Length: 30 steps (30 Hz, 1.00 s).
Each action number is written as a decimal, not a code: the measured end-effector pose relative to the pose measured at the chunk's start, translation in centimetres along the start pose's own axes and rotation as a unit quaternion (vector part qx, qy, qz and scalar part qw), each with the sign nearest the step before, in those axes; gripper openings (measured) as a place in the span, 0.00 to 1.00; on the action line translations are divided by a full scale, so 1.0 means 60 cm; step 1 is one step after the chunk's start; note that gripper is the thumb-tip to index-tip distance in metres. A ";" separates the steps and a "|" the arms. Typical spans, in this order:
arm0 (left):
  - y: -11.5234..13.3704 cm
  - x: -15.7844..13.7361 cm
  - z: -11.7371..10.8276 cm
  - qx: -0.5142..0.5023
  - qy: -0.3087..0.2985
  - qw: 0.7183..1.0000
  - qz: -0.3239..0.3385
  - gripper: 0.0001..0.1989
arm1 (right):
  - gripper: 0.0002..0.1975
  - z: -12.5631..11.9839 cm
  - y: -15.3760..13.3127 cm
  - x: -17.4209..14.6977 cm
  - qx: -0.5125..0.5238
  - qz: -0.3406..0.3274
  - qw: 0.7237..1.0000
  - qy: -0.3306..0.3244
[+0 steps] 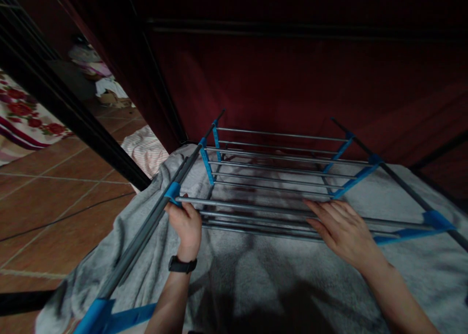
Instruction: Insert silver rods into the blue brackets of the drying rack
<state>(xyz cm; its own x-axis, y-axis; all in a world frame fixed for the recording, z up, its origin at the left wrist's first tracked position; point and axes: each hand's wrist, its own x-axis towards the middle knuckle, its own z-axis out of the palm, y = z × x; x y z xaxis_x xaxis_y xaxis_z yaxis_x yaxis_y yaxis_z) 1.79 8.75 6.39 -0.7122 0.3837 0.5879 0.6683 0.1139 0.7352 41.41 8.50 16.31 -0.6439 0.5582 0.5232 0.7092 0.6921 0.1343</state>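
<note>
A shoe rack of grey metal tubes [278, 169] and blue plastic side brackets [356, 178] lies on a grey blanket [256, 280]. My left hand [185, 224] is closed around the left end of a cross tube, against a blue bracket [173, 191] on the long side pole. A dark band circles that wrist. My right hand [341, 226] lies over the same front cross tube further right, its fingers bent over the far side and its thumb on the near side. Its palm hides part of the tube. Several more cross tubes run just below both hands.
Behind the rack rises a dark red panel [292, 80] with a dark frame. A black bar [73, 95] slants across the left. Beyond it are a tiled floor [66, 197], a thin cable, a striped cloth [144, 151] and a floral cloth [27, 112].
</note>
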 end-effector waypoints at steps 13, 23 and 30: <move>0.006 0.000 -0.005 0.028 -0.018 0.999 0.004 0.24 | 0.12 0.006 -0.009 0.001 0.044 0.006 0.999 0.029; 0.004 -0.001 -0.004 -0.003 -0.023 1.000 -0.007 0.24 | 0.11 0.005 -0.011 0.003 0.040 0.007 0.999 0.023; 0.004 -0.001 -0.004 0.021 -0.020 1.000 -0.012 0.24 | 0.10 0.004 -0.011 0.005 0.046 0.007 0.999 0.023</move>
<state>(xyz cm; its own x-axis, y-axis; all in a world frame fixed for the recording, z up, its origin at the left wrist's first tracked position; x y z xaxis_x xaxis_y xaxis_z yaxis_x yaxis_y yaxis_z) 1.91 8.52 6.61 -0.7193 0.4161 0.5562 0.6604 0.1611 0.7334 40.67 8.30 16.18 -0.6196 0.5477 0.5622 0.6870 0.7248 0.0510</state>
